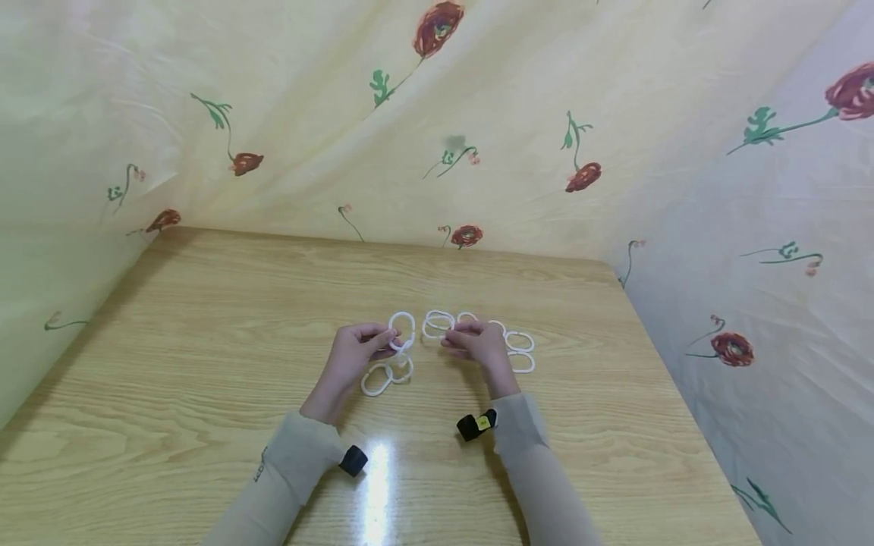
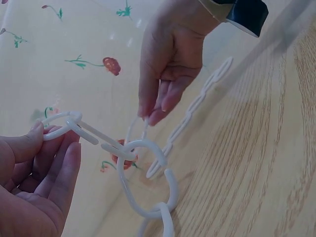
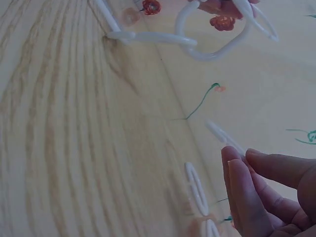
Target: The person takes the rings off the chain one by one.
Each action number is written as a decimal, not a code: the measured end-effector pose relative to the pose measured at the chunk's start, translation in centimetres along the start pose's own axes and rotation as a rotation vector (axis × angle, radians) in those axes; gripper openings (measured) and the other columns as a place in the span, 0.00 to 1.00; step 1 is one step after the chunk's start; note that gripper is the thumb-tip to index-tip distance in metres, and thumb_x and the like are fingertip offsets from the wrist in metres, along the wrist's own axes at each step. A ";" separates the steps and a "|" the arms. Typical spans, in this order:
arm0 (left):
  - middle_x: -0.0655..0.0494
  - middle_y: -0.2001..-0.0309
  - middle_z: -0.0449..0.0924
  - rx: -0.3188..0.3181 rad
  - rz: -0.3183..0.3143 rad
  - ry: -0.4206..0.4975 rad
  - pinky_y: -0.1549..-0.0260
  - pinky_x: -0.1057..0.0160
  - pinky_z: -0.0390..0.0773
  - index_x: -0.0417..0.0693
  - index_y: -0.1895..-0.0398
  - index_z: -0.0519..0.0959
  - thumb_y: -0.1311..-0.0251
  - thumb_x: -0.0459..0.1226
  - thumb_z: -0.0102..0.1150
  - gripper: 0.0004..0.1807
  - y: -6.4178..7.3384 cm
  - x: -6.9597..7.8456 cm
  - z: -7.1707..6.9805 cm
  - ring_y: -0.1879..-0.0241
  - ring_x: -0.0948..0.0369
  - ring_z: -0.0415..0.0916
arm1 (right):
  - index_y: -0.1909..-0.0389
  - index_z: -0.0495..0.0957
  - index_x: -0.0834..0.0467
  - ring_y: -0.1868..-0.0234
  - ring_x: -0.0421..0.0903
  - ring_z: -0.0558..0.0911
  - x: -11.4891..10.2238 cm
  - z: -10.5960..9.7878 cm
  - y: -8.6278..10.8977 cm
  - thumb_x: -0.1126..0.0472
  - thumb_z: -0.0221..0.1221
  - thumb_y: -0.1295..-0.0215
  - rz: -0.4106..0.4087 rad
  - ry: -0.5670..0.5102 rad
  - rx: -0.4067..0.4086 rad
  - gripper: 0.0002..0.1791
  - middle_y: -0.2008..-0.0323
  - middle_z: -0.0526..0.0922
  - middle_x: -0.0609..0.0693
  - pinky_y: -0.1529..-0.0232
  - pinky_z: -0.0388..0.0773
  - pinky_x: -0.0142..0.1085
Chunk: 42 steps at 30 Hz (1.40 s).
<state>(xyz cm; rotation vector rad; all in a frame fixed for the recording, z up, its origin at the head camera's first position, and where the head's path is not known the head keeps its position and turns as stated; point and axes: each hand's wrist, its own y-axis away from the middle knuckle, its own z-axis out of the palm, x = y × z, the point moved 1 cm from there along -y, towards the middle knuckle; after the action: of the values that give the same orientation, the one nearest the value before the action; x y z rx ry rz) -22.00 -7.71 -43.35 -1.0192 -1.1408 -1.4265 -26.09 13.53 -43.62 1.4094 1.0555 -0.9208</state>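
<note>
My left hand (image 1: pixel 358 349) pinches a white C-shaped plastic link (image 1: pixel 402 314) between thumb and fingers. More links are joined to it; in the left wrist view a large one with a gap in its side (image 2: pixel 122 182) hangs from the chain. The lowest link (image 1: pixel 373 394) is near the tabletop, just right of the left wrist. Facing it, my right hand (image 1: pixel 478 341) pinches another white link (image 3: pixel 224 136) by thumb and fingertips. Close below that hand, a further link (image 3: pixel 197 190) stands out in the right wrist view.
Several joined white links (image 1: pixel 520 334) trail over the wooden table (image 1: pixel 225 364) to the right of the right hand. A cloth with red flowers (image 1: pixel 307 114) hangs behind the table and along both sides. Black wrist cameras (image 1: pixel 353 460) sit at both cuffs.
</note>
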 end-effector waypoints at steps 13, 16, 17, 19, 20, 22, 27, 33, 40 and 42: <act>0.44 0.67 0.82 -0.022 0.031 0.021 0.64 0.65 0.82 0.21 0.57 0.74 0.39 0.27 0.53 0.12 0.2 -0.1 -0.1 0.71 0.65 0.80 | 0.57 0.75 0.73 0.71 0.45 0.85 1.1 0.3 -0.5 0.73 0.59 0.42 0.039 0.035 -0.015 0.12 0.68 0.83 0.60 0.68 0.82 0.33; 0.45 0.67 0.82 -0.024 0.029 0.020 0.64 0.65 0.82 0.21 0.57 0.74 0.40 0.27 0.53 0.12 0.2 -0.1 0.0 0.72 0.65 0.80 | 0.57 0.76 0.73 0.71 0.45 0.85 1.2 0.2 -0.5 0.72 0.59 0.42 0.054 0.047 -0.021 0.12 0.67 0.84 0.60 0.68 0.82 0.33; 0.47 0.68 0.83 -0.024 0.028 0.018 0.64 0.66 0.82 0.21 0.57 0.74 0.40 0.27 0.53 0.12 0.2 -0.1 0.0 0.72 0.65 0.80 | 0.57 0.76 0.73 0.72 0.45 0.84 1.2 0.2 -0.5 0.72 0.59 0.42 0.060 0.048 -0.023 0.12 0.68 0.84 0.60 0.68 0.82 0.33; 0.51 0.69 0.83 -0.020 0.023 0.016 0.64 0.65 0.82 0.21 0.57 0.74 0.40 0.27 0.53 0.12 0.1 -0.2 0.0 0.72 0.65 0.80 | 0.58 0.76 0.73 0.73 0.44 0.84 1.2 0.2 -0.5 0.72 0.59 0.42 0.068 0.051 -0.026 0.12 0.70 0.84 0.59 0.69 0.82 0.33; 0.50 0.68 0.83 -0.018 0.021 0.016 0.64 0.65 0.82 0.22 0.57 0.74 0.40 0.27 0.53 0.12 0.1 -0.2 0.0 0.72 0.65 0.80 | 0.58 0.76 0.73 0.73 0.44 0.84 1.2 0.2 -0.5 0.71 0.59 0.42 0.073 0.048 -0.030 0.12 0.70 0.84 0.59 0.69 0.82 0.33; 0.46 0.67 0.83 -0.014 0.019 0.014 0.64 0.65 0.82 0.21 0.57 0.74 0.40 0.26 0.53 0.12 0.1 -0.2 0.0 0.72 0.65 0.80 | 0.58 0.76 0.73 0.73 0.43 0.84 1.2 0.1 -0.5 0.71 0.59 0.42 0.079 0.049 -0.033 0.12 0.71 0.84 0.59 0.69 0.82 0.33; 0.32 0.60 0.79 -0.012 0.010 0.011 0.65 0.66 0.82 0.22 0.58 0.75 0.40 0.26 0.53 0.12 0.1 -0.2 0.1 0.72 0.65 0.80 | 0.57 0.75 0.74 0.71 0.46 0.85 1.3 0.0 -0.5 0.71 0.58 0.40 0.076 0.086 -0.046 0.12 0.67 0.84 0.63 0.66 0.82 0.35; 0.30 0.58 0.78 -0.015 0.009 0.007 0.65 0.66 0.82 0.23 0.57 0.75 0.39 0.27 0.53 0.12 0.1 -0.1 0.1 0.71 0.65 0.80 | 0.61 0.77 0.74 0.71 0.47 0.85 1.1 -0.4 -0.4 0.70 0.58 0.40 0.031 0.119 -0.091 0.10 0.69 0.84 0.63 0.68 0.83 0.36; 0.32 0.59 0.79 -0.017 0.013 -0.003 0.65 0.66 0.82 0.24 0.58 0.76 0.39 0.27 0.53 0.11 0.2 0.0 0.1 0.71 0.65 0.80 | 0.59 0.77 0.74 0.70 0.48 0.85 1.0 -0.6 -0.6 0.71 0.56 0.38 0.023 0.197 -0.063 0.10 0.69 0.84 0.64 0.69 0.83 0.37; 0.33 0.59 0.79 -0.017 0.012 -0.002 0.65 0.66 0.82 0.23 0.58 0.76 0.39 0.27 0.53 0.12 0.2 0.0 0.1 0.71 0.65 0.80 | 0.58 0.77 0.74 0.70 0.47 0.85 0.7 -0.5 -0.5 0.70 0.56 0.39 0.025 0.220 -0.049 0.11 0.69 0.84 0.63 0.69 0.83 0.36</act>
<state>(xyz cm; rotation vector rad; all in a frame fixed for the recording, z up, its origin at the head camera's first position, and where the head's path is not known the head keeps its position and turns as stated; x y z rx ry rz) -21.79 -7.65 -43.28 -1.0383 -1.1238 -1.4280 -26.33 14.13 -44.41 1.5038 1.2122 -0.7285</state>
